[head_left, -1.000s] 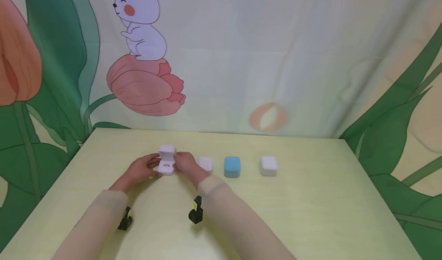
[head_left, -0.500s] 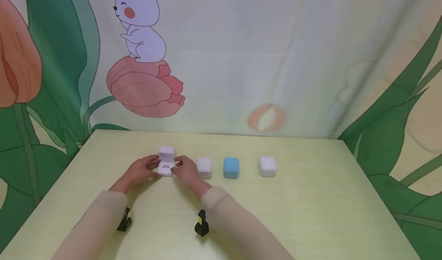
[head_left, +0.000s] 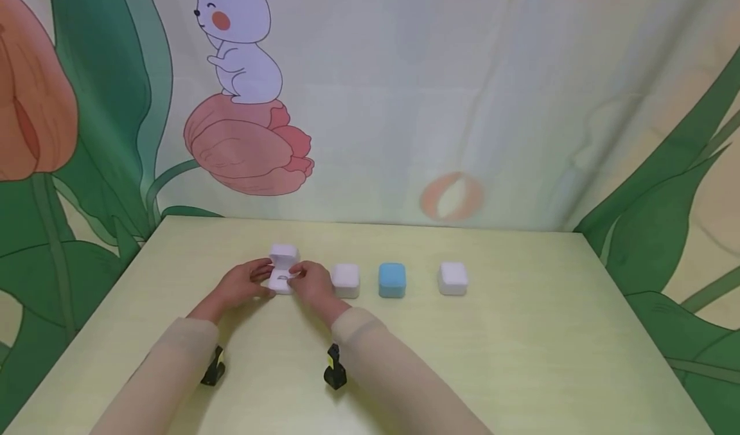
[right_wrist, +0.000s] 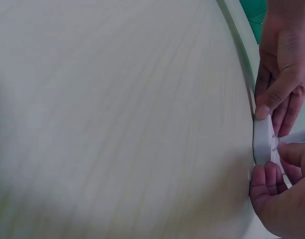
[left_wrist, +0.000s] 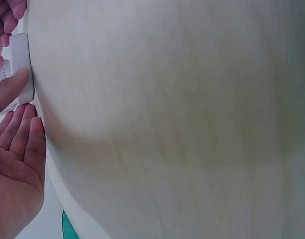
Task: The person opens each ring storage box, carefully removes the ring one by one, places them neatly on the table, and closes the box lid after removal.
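An opened white ring box [head_left: 280, 287] stands on the table with its lid [head_left: 284, 253] raised. A ring [head_left: 282, 277] sits upright in its insert. My left hand [head_left: 243, 284] holds the box from the left, the thumb pressed on its front face in the left wrist view and the other fingers beside it. My right hand [head_left: 315, 285] is at the box's right side, thumb and forefinger close to the ring. In the right wrist view its fingertips [right_wrist: 283, 147] come right up to the ring, and whether they pinch it is unclear.
To the right stand a closed white box [head_left: 346, 281], a closed blue box [head_left: 392, 280] and another closed white box [head_left: 453, 279] in a row. The pale wooden table [head_left: 520, 358] ends at a printed curtain [head_left: 370, 101] behind. Black wrist-camera mounts hang below both sleeves.
My right hand has shifted from the right edge of the box and lid to the front right, fingers nearer the ring. The left hand keeps its hold and the box stays in place.
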`<state>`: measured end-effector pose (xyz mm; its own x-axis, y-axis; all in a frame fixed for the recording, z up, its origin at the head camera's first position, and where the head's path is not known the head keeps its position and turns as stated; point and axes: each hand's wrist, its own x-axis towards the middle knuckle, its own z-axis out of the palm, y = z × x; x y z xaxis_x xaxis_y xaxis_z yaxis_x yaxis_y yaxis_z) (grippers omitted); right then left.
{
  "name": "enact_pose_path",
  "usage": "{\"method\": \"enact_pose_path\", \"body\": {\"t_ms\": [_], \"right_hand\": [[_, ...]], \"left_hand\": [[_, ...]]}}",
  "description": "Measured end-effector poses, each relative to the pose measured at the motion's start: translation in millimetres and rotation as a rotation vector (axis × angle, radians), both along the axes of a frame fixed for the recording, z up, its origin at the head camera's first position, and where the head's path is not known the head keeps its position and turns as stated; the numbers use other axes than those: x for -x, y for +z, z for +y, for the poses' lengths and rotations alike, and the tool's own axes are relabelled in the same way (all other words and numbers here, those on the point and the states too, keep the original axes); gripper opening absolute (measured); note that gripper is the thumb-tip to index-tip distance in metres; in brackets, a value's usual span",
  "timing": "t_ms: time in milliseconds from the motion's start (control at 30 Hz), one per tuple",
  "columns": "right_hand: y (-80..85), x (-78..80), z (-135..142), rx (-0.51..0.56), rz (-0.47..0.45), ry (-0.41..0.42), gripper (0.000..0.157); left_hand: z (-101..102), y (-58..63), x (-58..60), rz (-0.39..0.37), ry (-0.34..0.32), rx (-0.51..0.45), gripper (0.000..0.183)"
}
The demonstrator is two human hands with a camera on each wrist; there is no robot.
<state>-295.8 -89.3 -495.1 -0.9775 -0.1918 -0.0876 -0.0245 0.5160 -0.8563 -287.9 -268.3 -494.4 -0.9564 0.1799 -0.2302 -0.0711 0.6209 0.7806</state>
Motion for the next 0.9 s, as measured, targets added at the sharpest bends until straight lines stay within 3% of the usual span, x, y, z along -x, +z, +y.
{"method": "enact_pose_path", "body": {"t_ms": [267,533,900], "right_hand": [[4.3,3.0,-0.1,-0.001,0.011,0.019,0.01],[-1.8,4.4,-3.1,-0.001,0.005,0.016,0.008],[-0.7,5.0,-9.0,-0.049,0.073,0.007,0.006]], "left_hand": [[-0.4,1.8,1.7,-0.008,-0.004,-0.013,0.079],[0.3,1.6,1.2,-0.017,0.001,0.011,0.079],[-0.1,2.8,0.4,0.01,-0.012,0.005,0.076]]}}
